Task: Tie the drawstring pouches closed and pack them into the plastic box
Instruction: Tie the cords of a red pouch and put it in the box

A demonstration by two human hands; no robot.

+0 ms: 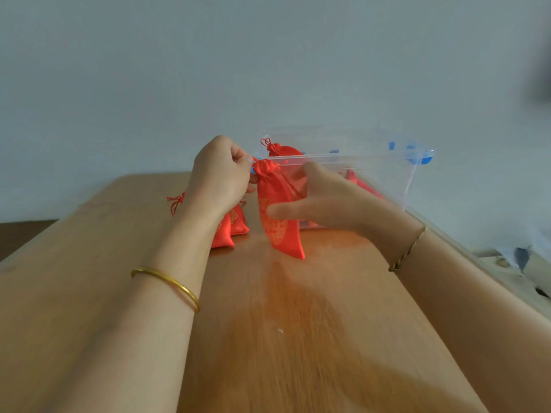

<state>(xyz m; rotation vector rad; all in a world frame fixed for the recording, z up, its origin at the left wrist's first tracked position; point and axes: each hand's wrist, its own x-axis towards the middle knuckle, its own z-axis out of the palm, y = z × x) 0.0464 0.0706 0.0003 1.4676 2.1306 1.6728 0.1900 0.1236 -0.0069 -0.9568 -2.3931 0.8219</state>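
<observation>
A red drawstring pouch (278,210) with gold print hangs above the wooden table (298,323), its mouth gathered. My left hand (222,174) pinches the cord at the pouch's neck. My right hand (322,198) is beside the pouch with fingers spread, thumb against the fabric; a cord runs toward its fingers, but the grip is blurred. Behind stands the clear plastic box (372,177) with blue latches, holding a tied red pouch (281,150) and another red pouch (360,183). More red pouches (231,228) lie on the table under my left wrist.
The table ends at a pale wall behind the box. Its right edge runs diagonally past my right forearm, with clutter on a lower surface (518,260) beyond it. A gold bangle (167,283) is on my left wrist.
</observation>
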